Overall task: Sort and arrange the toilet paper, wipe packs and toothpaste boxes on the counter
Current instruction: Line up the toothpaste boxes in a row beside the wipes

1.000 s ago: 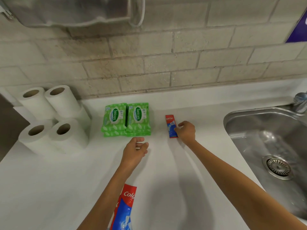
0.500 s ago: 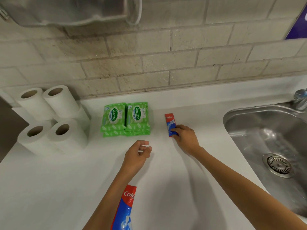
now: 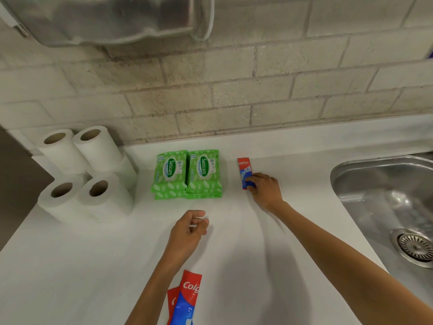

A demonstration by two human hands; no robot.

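A small red and blue toothpaste box (image 3: pixel 243 168) lies lengthways on the white counter (image 3: pixel 70 266), right of the green wipe packs (image 3: pixel 187 173). My right hand (image 3: pixel 266 191) pinches the box's near end with curled fingertips. My left hand (image 3: pixel 188 233) hovers over the counter in front of the wipe packs, fingers loosely curled, holding nothing. The wipe packs sit in two side-by-side stacks. Several white toilet paper rolls (image 3: pixel 93 174) are stacked at the far left. Two larger toothpaste boxes (image 3: pixel 187 299) lie at the near edge, partly hidden by my left forearm.
A steel sink (image 3: pixel 384 198) with a drain strainer (image 3: pixel 414 246) takes up the right side. A tiled wall (image 3: pixel 234 90) runs behind the counter, with a shiny dispenser (image 3: pixel 112 17) mounted high on it. A dark edge (image 3: pixel 14 184) borders the counter at far left.
My right hand has slid from the right side of the small toothpaste box to its near end. My left hand has drawn back slightly towards me.
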